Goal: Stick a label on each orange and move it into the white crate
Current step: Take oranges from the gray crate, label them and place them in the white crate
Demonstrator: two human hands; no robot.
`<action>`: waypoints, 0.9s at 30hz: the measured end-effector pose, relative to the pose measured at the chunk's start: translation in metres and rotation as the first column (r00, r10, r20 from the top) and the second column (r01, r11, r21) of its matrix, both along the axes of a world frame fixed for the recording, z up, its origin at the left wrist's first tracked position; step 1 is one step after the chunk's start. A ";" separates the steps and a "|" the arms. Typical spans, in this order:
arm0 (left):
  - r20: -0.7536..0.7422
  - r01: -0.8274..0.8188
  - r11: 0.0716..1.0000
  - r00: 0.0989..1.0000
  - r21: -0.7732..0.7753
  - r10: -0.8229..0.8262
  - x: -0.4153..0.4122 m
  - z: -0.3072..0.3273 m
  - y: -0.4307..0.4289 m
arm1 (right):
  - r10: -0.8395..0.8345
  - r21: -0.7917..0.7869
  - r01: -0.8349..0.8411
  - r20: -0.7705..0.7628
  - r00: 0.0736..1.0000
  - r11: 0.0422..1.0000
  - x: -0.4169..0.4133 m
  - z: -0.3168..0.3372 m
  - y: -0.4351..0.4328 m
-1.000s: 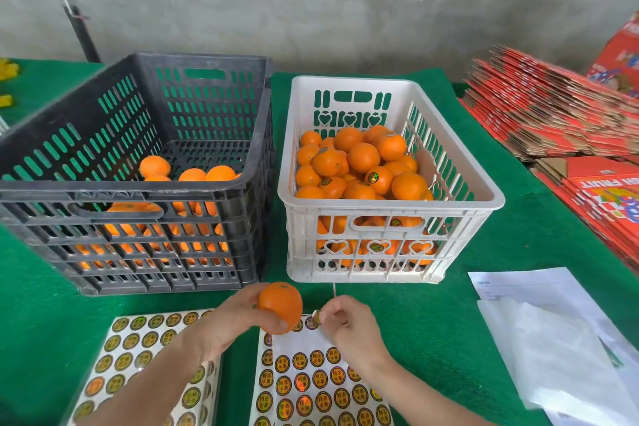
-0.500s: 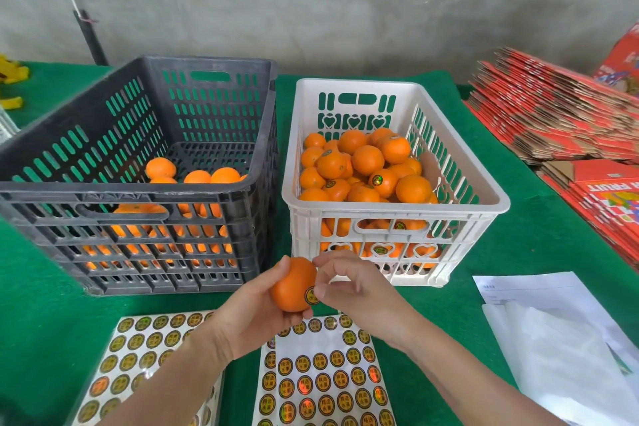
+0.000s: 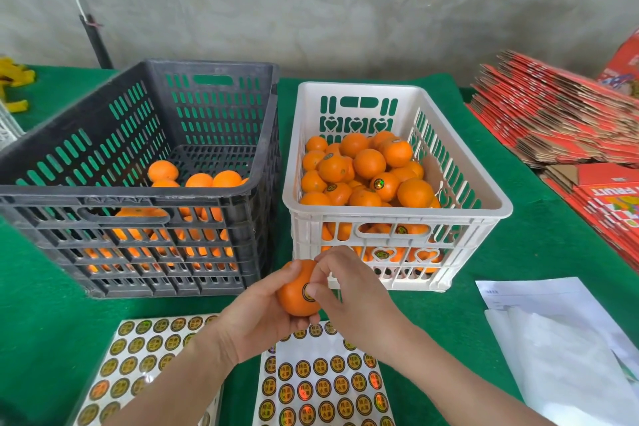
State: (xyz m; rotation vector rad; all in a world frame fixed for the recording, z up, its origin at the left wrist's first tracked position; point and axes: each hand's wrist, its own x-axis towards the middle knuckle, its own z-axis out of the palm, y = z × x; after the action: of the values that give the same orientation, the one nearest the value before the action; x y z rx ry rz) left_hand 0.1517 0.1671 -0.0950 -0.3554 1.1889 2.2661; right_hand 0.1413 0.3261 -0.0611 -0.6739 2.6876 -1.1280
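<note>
Left hand (image 3: 262,318) is cupped round one orange (image 3: 294,297), holding it up off the bench (image 3: 518,252), just in front of the white crate (image 3: 394,209) and above the sheets. The right hand (image 3: 352,290) comes in from the other side with fingers curled onto the same orange, thumb tip sitting on the round label (image 3: 307,291), which is on the side of the fruit facing the camera (gold and black; part of it is hidden under the thumb, so can't say if it's fully flat).

The white crate is piled nearly to the rim with oranges, and a few show labels. The black crate (image 3: 138,195) stands right beside it on the left, the two about touching, with a much lower layer of oranges in the bottom.

Two label sheets lie on the bench near the camera: the left sheet (image 3: 138,356) runs under the left forearm, and the right sheet (image 3: 321,387) has a bare patch at its top. White papers (image 3: 553,339) lie off to the right, and flat red cartons (image 3: 553,121) are stacked at the far right.
</note>
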 end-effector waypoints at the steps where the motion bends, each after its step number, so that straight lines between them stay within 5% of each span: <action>1: -0.004 -0.003 1.000 1.000 0.000 0.003 0.000 0.000 0.000 | -0.016 -0.004 0.016 -0.019 1.000 1.000 0.002 -0.001 -0.001; 7: -0.085 -0.003 0.998 0.996 -0.059 -0.002 0.001 0.014 0.001 | -0.026 -0.221 0.036 0.048 0.999 0.975 0.000 0.004 0.005; 10: -0.232 0.014 0.982 0.971 -0.188 -0.058 -0.004 0.040 0.005 | 0.109 -0.241 -0.103 0.011 0.994 0.965 -0.003 0.013 0.012; 13: -0.423 -0.032 0.940 0.898 -0.340 -0.122 -0.015 0.073 0.011 | 0.068 -0.270 -0.099 -0.122 0.990 0.958 -0.013 0.022 0.013; 16: -0.603 -0.303 0.691 0.762 -0.656 -0.237 -0.038 0.097 0.022 | -0.073 -0.392 -0.032 -0.250 0.965 0.919 -0.031 0.039 0.011; 17: -0.656 -0.458 0.549 0.716 -0.699 -0.238 -0.053 0.098 0.023 | -0.105 -0.433 -0.025 -0.272 0.956 0.901 -0.040 0.045 0.012; 20: -0.713 -0.634 0.328 0.637 -0.701 -0.292 -0.096 0.099 0.025 | -0.217 -0.453 0.072 -0.277 0.936 0.889 -0.080 0.061 0.019; 24: -0.289 -0.522 -0.206 0.711 -0.827 -0.641 -0.129 0.065 0.027 | -0.389 -0.395 0.331 -0.073 0.919 0.857 -0.168 0.070 0.032; 25: -0.230 -0.517 -0.275 0.713 -0.810 -0.663 -0.131 0.060 0.027 | -0.403 -0.341 0.369 -0.033 0.915 0.865 -0.192 0.069 0.033; 27: -0.255 -0.517 -0.243 0.713 -0.821 -0.653 -0.138 0.056 0.025 | -0.403 -0.159 0.395 -0.016 0.915 0.905 -0.235 0.062 0.032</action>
State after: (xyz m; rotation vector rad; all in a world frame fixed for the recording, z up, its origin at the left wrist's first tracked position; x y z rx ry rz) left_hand 0.0134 0.1920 -0.0385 0.2100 3.2698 0.3156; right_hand -0.0938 0.3577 0.0008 -0.1637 2.8841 -1.4372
